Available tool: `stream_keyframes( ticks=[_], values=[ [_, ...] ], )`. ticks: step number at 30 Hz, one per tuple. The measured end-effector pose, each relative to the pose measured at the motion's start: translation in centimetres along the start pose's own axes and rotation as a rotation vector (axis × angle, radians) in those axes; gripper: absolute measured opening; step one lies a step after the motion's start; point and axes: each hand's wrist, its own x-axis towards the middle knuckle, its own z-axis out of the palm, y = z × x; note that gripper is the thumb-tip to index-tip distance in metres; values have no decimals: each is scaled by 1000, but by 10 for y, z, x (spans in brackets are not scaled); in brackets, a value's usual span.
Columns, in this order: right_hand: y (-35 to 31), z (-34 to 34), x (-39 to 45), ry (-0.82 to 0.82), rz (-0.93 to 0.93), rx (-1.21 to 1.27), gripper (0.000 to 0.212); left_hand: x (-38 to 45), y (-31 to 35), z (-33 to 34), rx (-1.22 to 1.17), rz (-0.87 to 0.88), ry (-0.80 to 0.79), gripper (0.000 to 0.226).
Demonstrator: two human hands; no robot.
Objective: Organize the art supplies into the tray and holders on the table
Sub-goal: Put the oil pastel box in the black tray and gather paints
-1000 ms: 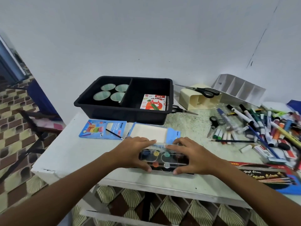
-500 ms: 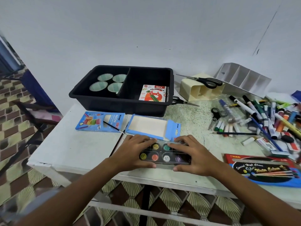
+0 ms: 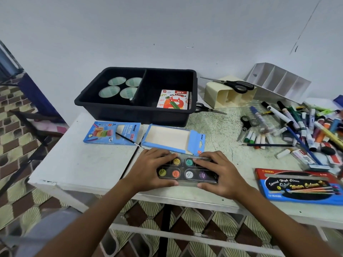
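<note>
Gripping the paint palette (image 3: pixel 187 172) from both ends on my feed. Left hand (image 3: pixel 148 168) has its fingers curled over the palette's left end, thumb tucked along the near edge. Right hand (image 3: pixel 220 173) mirrors it on the right end, fingers laid across the top far edge, thumb under the near edge. Neither hand is spread; both wrap the case. I can't tell whether the palette is lifted or resting on the table (image 3: pixel 78 164).

Palette sits between the hands at the table's near edge, round colour pans visible through a clear lid: yellow, orange, teal, white, purple. Just beyond it, touching or nearly so, lies the open blue box (image 3: pixel 168 139), empty tray side up. Left of that, a blue neon box (image 3: pixel 111 133) with a thin paintbrush (image 3: pixel 128 139) lying across its right end.

Black tray (image 3: pixel 141 112) stands at the back, two compartments: left one holds four round cups (image 3: pixel 120 87), right one holds an oil pastels box (image 3: pixel 173 100). Right of the tray, a cream holder (image 3: pixel 228 95) lies on its side with scissors (image 3: pixel 232 84) on top; a white divided holder (image 3: pixel 278 82) is tipped behind it. Far right is a loose pile of markers (image 3: pixel 300 125). A water colours box (image 3: pixel 298 184) lies near my right hand, apart from it.
</note>
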Motion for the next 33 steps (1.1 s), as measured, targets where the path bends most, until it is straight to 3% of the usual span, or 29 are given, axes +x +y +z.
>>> stream_keyframes(
  ticks=[6, 12, 17, 21, 26, 33],
  values=[
    [-13, 0, -4, 83, 145, 27, 64, -4, 7, 5, -89, -100, 196, 65],
    [-29, 10, -29, 148, 604, -79, 118, -33, 33, 28, -23, -477, 454, 80],
    [-36, 20, -49, 144, 699, -261, 127, -48, 44, 37, -124, -781, 484, 111],
    [-39, 22, -52, 123, 724, -327, 126, -50, 42, 36, -188, -819, 481, 126],
    [-41, 23, -52, 145, 746, -352, 120, -51, 40, 36, -201, -865, 485, 126],
    [-43, 21, -48, 234, 724, -180, 106, -52, 45, 40, -220, -833, 526, 107]
  ],
)
